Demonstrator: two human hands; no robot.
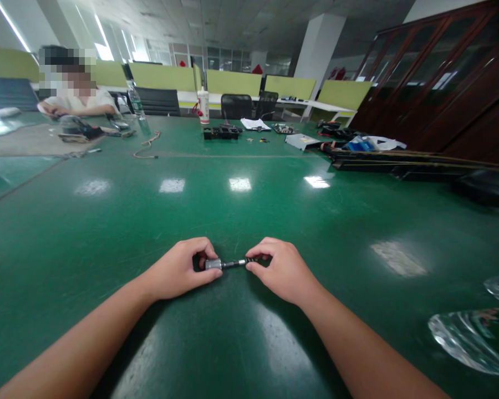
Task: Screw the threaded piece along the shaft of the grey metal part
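Toward the near edge of the green desk, the left hand has its thumb and fingers closed around a silver cylinder; the right hand pinches the far end of the thin shaft joined to it. A clear bottle is off toward the right edge, and a white bottle stands near the far edge.

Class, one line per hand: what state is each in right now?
Left hand: closed on the silver cylinder.
Right hand: closed on one end of the thin rod.
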